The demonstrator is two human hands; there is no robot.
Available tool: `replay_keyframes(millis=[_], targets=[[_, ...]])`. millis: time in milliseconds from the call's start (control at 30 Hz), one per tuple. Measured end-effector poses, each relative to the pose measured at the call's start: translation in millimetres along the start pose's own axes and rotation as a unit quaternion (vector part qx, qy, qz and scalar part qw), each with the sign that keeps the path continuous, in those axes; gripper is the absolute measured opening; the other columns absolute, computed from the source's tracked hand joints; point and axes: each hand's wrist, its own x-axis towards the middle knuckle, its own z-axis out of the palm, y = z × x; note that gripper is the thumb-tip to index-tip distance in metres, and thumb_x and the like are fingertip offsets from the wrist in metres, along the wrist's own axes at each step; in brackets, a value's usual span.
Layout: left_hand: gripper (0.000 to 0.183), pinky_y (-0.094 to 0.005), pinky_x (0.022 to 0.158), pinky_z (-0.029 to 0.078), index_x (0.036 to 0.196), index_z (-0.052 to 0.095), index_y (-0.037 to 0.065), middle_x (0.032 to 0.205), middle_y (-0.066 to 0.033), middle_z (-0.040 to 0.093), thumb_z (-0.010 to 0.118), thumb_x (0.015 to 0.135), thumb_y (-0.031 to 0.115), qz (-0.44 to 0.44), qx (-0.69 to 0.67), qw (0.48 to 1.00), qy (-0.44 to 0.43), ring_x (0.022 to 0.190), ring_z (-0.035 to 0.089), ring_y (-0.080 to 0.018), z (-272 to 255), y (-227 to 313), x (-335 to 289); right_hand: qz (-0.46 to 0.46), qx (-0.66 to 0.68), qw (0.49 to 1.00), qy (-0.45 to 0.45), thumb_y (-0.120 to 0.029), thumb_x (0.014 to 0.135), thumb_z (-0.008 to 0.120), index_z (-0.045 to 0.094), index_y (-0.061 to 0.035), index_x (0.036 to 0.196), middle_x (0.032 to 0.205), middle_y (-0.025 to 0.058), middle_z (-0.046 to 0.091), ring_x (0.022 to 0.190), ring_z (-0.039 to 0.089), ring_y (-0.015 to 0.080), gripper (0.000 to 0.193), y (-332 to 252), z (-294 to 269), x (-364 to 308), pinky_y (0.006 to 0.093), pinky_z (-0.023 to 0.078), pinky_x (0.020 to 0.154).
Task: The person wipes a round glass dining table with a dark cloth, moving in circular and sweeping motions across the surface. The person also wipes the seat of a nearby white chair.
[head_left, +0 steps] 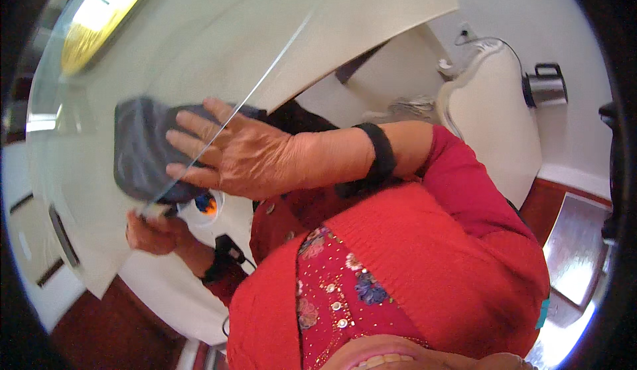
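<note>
Red sleeve | right hand flat, fingers spread, pressing grey cloth on glass | fingers pointing left

A right hand lies flat, fingers spread, on a dark grey cloth pressed against a glass pane — the red-sleeved forearm wears a black wristband. Below, the left hand grips the pane's lower edge — beside a small round white object with an orange-and-blue centre. A white chair back and a metal kettle stand behind.

Dark grey cloth; red sleeve; black wristband; cream wall.
</note>
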Motion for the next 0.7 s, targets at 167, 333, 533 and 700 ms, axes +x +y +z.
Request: replay_keyframes(millis=[167,333,533,700], targets=[[0.032,-0.0394,0.077,0.046,0.112,0.060,-0.003,0.104,-0.0138,0.062,0.041,0.098,0.020,-0.003,0.031,0.999,-0.011,0.087,0.059,-0.0279,-6,0,2,0.074,-0.005,0.996,-0.051,-0.035,0.079,0.065,0.053,-0.0116,0.123,0.129,0.0175,0.051,0.125,0.044,0.0361,0.052,38,-50,-41,0.0552,0.032,0.102],[0.033,-0.0375,0.079,0.046,0.112,0.059,-0.003,0.101,-0.0140,0.062,0.040,0.099,0.021,-0.013,0.053,0.998,-0.018,0.088,0.058,-0.0270,-6,3,2,0.201,-0.148,0.966,-0.076,-0.034,0.079,0.065,0.055,-0.0108,0.124,0.132,0.0159,0.051,0.125,0.046,0.0297,0.051,109,-111,-91,0.0499,0.034,0.102],[0.036,-0.0391,0.075,0.046,0.108,0.062,-0.002,0.105,-0.0169,0.062,0.039,0.098,0.024,-0.041,0.022,0.999,0.019,0.084,0.057,-0.0271,0,-2,-1,0.305,-0.288,0.905,-0.073,-0.034,0.091,0.050,0.055,-0.0092,0.124,0.132,0.0148,0.052,0.124,0.047,0.0311,0.042,234,-188,-155,0.0425,0.038,0.101],[0.026,-0.0376,0.078,0.046,0.103,0.060,-0.004,0.099,-0.0159,0.061,0.045,0.093,0.014,-0.081,0.022,0.996,0.041,0.089,0.057,-0.0289,0,5,-4,0.328,-0.344,0.868,-0.145,-0.035,0.094,0.045,0.050,-0.0111,0.131,0.138,0.0132,0.046,0.129,0.041,0.0296,0.044,292,-207,-167,0.0439,0.035,0.103]])
